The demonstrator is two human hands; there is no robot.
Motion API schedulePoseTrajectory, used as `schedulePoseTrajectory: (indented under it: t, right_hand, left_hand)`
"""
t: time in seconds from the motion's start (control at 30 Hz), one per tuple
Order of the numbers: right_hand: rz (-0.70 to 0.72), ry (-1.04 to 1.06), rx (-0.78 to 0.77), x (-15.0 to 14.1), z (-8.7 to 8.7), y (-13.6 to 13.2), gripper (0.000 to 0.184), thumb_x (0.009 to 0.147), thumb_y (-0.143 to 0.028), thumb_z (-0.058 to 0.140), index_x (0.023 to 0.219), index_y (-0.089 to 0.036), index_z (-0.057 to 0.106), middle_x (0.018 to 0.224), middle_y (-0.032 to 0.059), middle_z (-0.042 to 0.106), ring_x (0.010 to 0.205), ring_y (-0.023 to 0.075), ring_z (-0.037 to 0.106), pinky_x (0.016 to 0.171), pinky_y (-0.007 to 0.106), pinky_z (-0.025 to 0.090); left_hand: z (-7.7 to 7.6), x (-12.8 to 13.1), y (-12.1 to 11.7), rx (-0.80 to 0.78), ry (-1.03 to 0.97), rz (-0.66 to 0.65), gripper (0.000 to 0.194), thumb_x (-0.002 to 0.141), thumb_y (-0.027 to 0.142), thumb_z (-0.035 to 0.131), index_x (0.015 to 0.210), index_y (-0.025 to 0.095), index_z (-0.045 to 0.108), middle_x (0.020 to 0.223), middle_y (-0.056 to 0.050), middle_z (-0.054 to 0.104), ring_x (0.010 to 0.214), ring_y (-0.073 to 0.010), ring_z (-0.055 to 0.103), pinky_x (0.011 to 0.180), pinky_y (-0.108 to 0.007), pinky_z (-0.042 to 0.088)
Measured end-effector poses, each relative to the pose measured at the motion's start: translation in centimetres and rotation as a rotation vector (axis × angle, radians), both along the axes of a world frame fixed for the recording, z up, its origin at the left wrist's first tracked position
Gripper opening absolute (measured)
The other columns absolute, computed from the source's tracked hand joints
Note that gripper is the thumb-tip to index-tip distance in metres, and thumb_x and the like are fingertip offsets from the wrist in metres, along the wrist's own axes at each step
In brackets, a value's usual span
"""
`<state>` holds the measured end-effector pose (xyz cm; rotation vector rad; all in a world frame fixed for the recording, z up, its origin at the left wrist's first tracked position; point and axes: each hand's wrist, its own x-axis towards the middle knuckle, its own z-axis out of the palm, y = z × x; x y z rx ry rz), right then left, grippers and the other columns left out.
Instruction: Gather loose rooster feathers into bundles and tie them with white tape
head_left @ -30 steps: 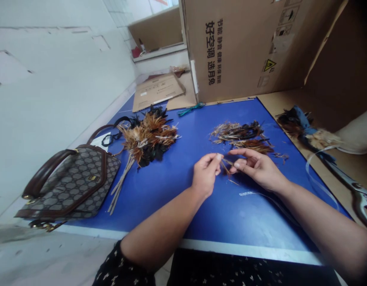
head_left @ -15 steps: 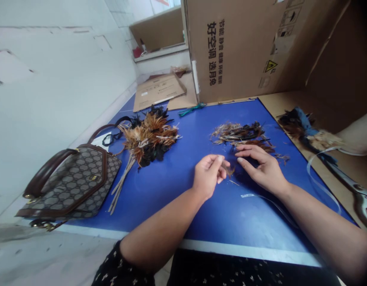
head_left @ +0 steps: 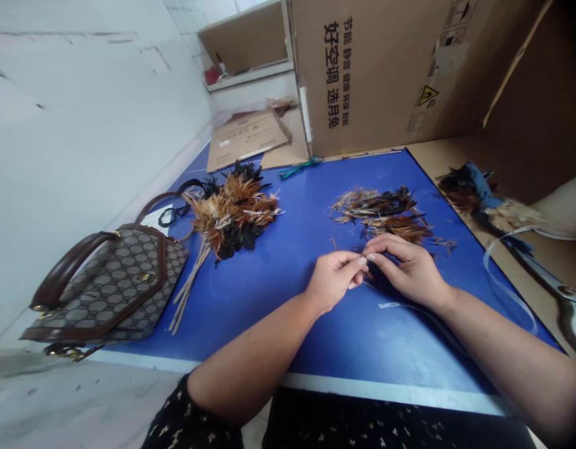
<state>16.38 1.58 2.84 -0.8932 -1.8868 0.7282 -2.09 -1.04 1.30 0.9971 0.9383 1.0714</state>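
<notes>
Over the blue tabletop my left hand (head_left: 337, 279) is closed in a pinch on a small brown feather (head_left: 369, 274), most of which the fingers hide. My right hand (head_left: 412, 271) meets it fingertip to fingertip, thumb and forefinger pinched at the same spot. Just beyond the right hand lies a loose pile of brown and black feathers (head_left: 395, 228), with a second heap of paler, stringy feathers (head_left: 358, 202) behind it. A clear strip with a white printed end (head_left: 389, 305) lies in front of the right hand and runs under that forearm.
Feather bunches on sticks (head_left: 234, 215) lie left of centre, beside a patterned handbag (head_left: 124, 280). Scissors (head_left: 545, 280) and a blue-wrapped feather bundle (head_left: 477, 187) lie at right. A green cord (head_left: 300, 168), flat cardboard (head_left: 248, 140) and a large carton (head_left: 376, 75) stand behind.
Half a second ago my right hand was apart from the left with its fingers spread; now it has come back to the left fingertips and pinches there. My left hand has moved slightly right.
</notes>
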Motion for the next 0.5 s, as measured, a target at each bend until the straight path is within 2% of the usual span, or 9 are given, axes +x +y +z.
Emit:
schedulePoseTrajectory:
  t: [0.1,0.17,0.23,0.33,0.4,0.5]
  right_hand:
    - [-0.029,-0.025,-0.027,-0.1,0.1,0.0,0.019,0.102,-0.041,0.064,0.096,-0.028,0.076,0.101,0.0082,0.076,0.099,0.027,0.072,0.095,0.046,0.059]
    - [-0.12,-0.036,0.0,0.1,0.0,0.1,0.019,0.102,-0.042,0.063,0.1,-0.028,0.077,0.105,0.0089,0.077,0.102,0.0283,0.071,0.099,0.049,0.058]
    - [-0.171,-0.074,0.035,0.4,-0.3,0.5,0.02,0.102,-0.042,0.063,0.101,-0.028,0.077,0.105,0.0094,0.077,0.101,0.0285,0.071,0.1,0.049,0.057]
    - [-0.108,-0.179,0.075,0.9,-0.9,1.1,0.018,0.101,-0.038,0.064,0.099,-0.027,0.078,0.097,0.0089,0.076,0.093,0.0271,0.071,0.092,0.046,0.058]
    - [-0.067,-0.243,0.1,1.1,-1.4,1.4,0.018,0.101,-0.035,0.064,0.099,-0.026,0.079,0.093,0.0086,0.075,0.089,0.026,0.07,0.088,0.044,0.058]
    - [-0.028,-0.297,0.146,1.1,-1.8,1.4,0.019,0.102,-0.032,0.062,0.105,-0.026,0.081,0.095,0.009,0.074,0.089,0.0249,0.068,0.086,0.042,0.057]
  left_hand:
    - [0.1,-0.3,0.1,0.04,0.081,0.003,0.04,0.083,0.052,0.082,0.082,0.013,0.075,0.059,-0.001,0.061,0.051,-0.0073,0.049,0.051,-0.023,0.035]
    - [0.3,-0.7,0.5,0.066,0.068,0.137,0.038,0.084,0.052,0.082,0.084,0.014,0.075,0.059,-0.001,0.061,0.051,-0.0074,0.049,0.05,-0.022,0.034]
    - [0.7,-1.3,1.2,0.073,0.024,0.328,0.037,0.083,0.051,0.083,0.085,0.015,0.075,0.062,-0.001,0.063,0.052,-0.0068,0.049,0.049,-0.021,0.033]
    - [1.1,-2.0,2.0,0.087,-0.029,0.532,0.036,0.078,0.047,0.087,0.086,0.015,0.075,0.077,-0.004,0.071,0.051,-0.0046,0.046,0.049,-0.021,0.032]
    - [1.2,-2.2,2.2,0.105,-0.033,0.576,0.035,0.078,0.046,0.087,0.087,0.015,0.076,0.083,-0.005,0.074,0.052,-0.0042,0.045,0.049,-0.022,0.033]
    - [0.8,-2.2,2.0,0.129,0.012,0.555,0.033,0.081,0.046,0.086,0.086,0.015,0.077,0.077,-0.003,0.07,0.055,-0.0054,0.045,0.052,-0.022,0.036]
